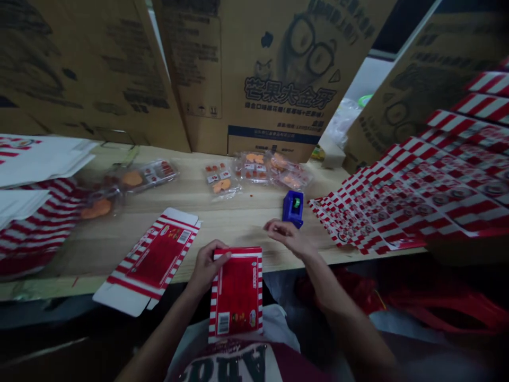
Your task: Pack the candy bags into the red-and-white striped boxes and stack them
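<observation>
My left hand [210,265] grips the top left corner of a red box [238,292] with red and white striped edges, thumb on its face. The box is upright near my lap, at the table's front edge. To its right, my right hand [287,236] is raised with the fingers curled into a pinch; anything between the fingertips is too small to make out. Just beyond that hand stands a blue tape dispenser [293,208] with a green roll core. A flattened box with open flaps [157,257] lies to the left, its near end over the table edge.
Clear-wrapped candy packs [254,168] lie along the back, and more packs [139,178] lie on the left. Large cardboard cartons [254,69] wall off the rear. Stacks of striped boxes [417,191] rise at right; white and striped flat cartons [40,223] sit at left.
</observation>
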Motion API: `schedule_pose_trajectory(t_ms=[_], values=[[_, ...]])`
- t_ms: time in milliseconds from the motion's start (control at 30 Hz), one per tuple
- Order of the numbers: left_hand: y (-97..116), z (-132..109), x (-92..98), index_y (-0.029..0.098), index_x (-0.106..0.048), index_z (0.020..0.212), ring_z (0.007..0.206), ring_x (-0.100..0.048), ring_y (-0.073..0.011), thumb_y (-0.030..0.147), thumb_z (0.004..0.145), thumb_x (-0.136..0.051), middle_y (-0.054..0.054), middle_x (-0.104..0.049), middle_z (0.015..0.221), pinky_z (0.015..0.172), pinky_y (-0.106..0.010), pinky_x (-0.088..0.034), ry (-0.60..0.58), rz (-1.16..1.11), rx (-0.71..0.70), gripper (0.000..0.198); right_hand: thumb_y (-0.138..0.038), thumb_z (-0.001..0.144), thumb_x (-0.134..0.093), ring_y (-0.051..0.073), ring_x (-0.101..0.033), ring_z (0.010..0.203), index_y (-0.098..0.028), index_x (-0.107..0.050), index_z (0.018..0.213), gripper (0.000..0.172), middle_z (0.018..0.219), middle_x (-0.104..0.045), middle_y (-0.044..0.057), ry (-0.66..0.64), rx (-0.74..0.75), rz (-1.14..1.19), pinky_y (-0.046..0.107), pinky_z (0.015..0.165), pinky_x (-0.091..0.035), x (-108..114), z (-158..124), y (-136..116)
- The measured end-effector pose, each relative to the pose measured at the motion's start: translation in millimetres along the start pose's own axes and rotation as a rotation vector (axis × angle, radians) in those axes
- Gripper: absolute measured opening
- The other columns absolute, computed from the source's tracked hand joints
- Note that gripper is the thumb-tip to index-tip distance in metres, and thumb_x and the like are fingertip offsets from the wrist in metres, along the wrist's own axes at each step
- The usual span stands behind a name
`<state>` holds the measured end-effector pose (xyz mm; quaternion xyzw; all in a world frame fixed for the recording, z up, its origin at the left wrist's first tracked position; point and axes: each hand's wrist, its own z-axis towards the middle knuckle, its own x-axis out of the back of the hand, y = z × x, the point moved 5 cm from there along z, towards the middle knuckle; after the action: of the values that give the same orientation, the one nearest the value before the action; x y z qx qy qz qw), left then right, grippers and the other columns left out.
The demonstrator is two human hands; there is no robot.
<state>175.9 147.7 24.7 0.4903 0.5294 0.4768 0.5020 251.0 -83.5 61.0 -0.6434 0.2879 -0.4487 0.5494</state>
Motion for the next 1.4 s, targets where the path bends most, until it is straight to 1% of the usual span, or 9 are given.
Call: schedule_pose_trajectory(t_ms=[67,167,400,667,800,1000,1133,1267,1400], values=[[0.7,0.4,-5.9,0.015,-0.06,0.075,0.068,-0.051,-0.0138,0.032,0.074,-0.071,0.0,-0.058,0.073,0.063,-0.023,-0.04,-0.045,-0.009,0.004,0.02,-0.039,0.081,-0.062,0.016,-0.054,0.083,-0.016,-0.06,0.072,0.025,0.087,-0.058,0.004,-0.455,0.091,-0.145,0.027,0.076,-0.04,-20.6,23.0,-31.7],[3.0,-0.9,-11.1,0.015,-0.058,0.073,0.066,-0.05,-0.0131,0.033,0.076,-0.07,0.0,-0.057,0.072,0.061,-0.022,-0.038,-0.096,-0.031,-0.001,0.021,-0.04,0.083,-0.06,0.014,-0.051,0.075,-0.014,-0.062,0.073,0.028,0.077,-0.054,0.001,-0.904,0.184,-0.322,0.025,0.072,-0.039,-51.1,46.5,-55.0],[3.6,-4.5,-9.5,0.015,-0.06,0.077,0.071,-0.053,-0.0143,0.03,0.077,-0.069,-0.001,-0.059,0.075,0.067,-0.023,-0.039,-0.091,-0.051,-0.015,0.018,-0.034,0.085,-0.059,0.012,-0.046,0.065,-0.012,-0.065,0.073,0.026,0.063,-0.05,-0.003,-1.29,0.27,-0.532,0.022,0.063,-0.035,-96.8,60.8,-51.5],[5.7,-7.6,-7.7,0.015,-0.058,0.075,0.073,-0.053,-0.015,0.029,0.077,-0.069,0.0,-0.059,0.075,0.07,-0.025,-0.04,-0.066,-0.057,-0.019,0.018,-0.043,0.076,-0.07,0.014,-0.048,0.063,-0.012,-0.068,0.073,0.031,0.067,-0.06,0.004,-0.988,0.305,-0.954,0.024,0.057,-0.028,-100.7,59.7,-62.5],[8.5,-12.8,-4.6,0.015,-0.058,0.076,0.075,-0.054,-0.0156,0.031,0.076,-0.07,-0.001,-0.059,0.078,0.07,-0.025,-0.04,-0.058,-0.076,-0.022,0.02,-0.048,0.069,-0.075,0.012,-0.05,0.061,-0.013,-0.066,0.08,0.038,0.066,-0.06,0.0,-0.934,0.146,-0.709,0.022,0.056,-0.031,-95.8,61.9,-47.5],[21.5,-17.4,-5.0,0.015,-0.06,0.079,0.08,-0.056,-0.0169,0.032,0.076,-0.071,-0.002,-0.06,0.082,0.075,-0.026,-0.042,-0.048,-0.06,-0.051,0.021,-0.049,0.062,-0.078,0.006,-0.04,0.048,-0.014,-0.057,0.065,0.042,0.053,-0.049,-0.008,-1.118,-0.31,0.006,0.018,0.046,-0.028,-99.2,53.4,-2.8],[15.0,-27.7,-3.6,0.018,-0.061,0.093,0.083,-0.059,-0.0184,0.036,0.074,-0.073,-0.003,-0.063,0.09,0.074,-0.026,-0.046,0.023,-0.135,0.041,0.029,-0.044,0.057,-0.082,0.005,-0.043,0.044,-0.014,-0.054,0.064,0.042,0.055,-0.053,-0.008,-1.004,-0.552,0.376,0.018,0.046,-0.033,-105.9,41.6,13.8],[-11.1,-55.2,-11.4,0.022,-0.052,0.121,0.096,-0.063,-0.0238,0.036,0.068,-0.079,-0.007,-0.066,0.111,0.082,-0.034,-0.051,0.05,-0.357,0.222,0.061,-0.041,0.052,-0.084,0.007,-0.05,0.048,-0.013,-0.059,0.065,0.04,0.058,-0.057,-0.005,-0.868,-0.623,0.49,0.019,0.05,-0.038,-104.5,33.0,22.4],[-18.9,-81.9,-6.6,0.017,-0.06,0.115,0.094,-0.066,-0.0267,0.039,0.069,-0.078,-0.01,-0.07,0.104,0.084,-0.039,-0.053,-0.004,-0.4,0.289,0.053,-0.038,0.06,-0.08,0.009,-0.049,0.049,-0.014,-0.065,0.069,0.03,0.059,-0.06,-0.002,-0.794,-0.573,0.411,0.022,0.051,-0.039,-103.8,36.8,29.8]])
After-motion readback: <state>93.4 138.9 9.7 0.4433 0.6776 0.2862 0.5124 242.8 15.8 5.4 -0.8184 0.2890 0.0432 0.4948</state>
